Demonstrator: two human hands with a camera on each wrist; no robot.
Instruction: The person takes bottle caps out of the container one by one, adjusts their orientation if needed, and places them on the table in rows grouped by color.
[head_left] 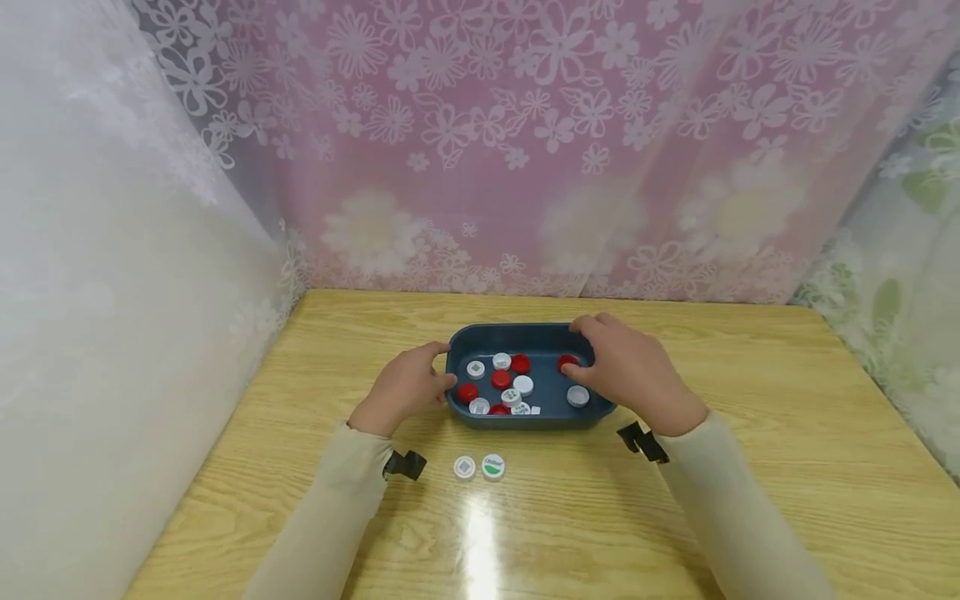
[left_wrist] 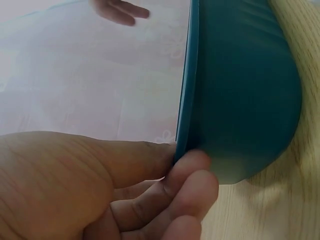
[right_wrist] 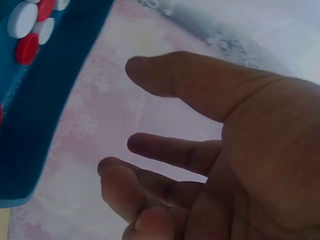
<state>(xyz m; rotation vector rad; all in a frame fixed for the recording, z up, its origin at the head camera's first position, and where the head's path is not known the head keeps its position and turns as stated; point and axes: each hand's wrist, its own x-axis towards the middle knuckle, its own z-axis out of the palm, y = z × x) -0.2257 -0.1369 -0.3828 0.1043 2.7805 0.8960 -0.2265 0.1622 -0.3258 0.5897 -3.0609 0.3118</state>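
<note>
A dark blue oblong tray (head_left: 529, 422) stands on the wooden table and holds several red and white bottle caps, among them a red cap (head_left: 501, 380) and a greyish-white cap (head_left: 577, 396). My left hand (head_left: 407, 385) pinches the tray's left rim between thumb and fingers, which the left wrist view shows close up on the tray wall (left_wrist: 245, 90). Over the tray's right end hovers my right hand (head_left: 633, 371), thumb and fingers spread apart. In the right wrist view nothing lies between its fingers (right_wrist: 165, 150), and they stand apart from the rim.
Two white caps lie on the table in front of the tray: one with a grey mark (head_left: 464, 467) and one with a green print (head_left: 492, 467). A pink floral curtain (head_left: 480, 167) hangs behind the table (head_left: 315, 467), with pale sheets at both sides.
</note>
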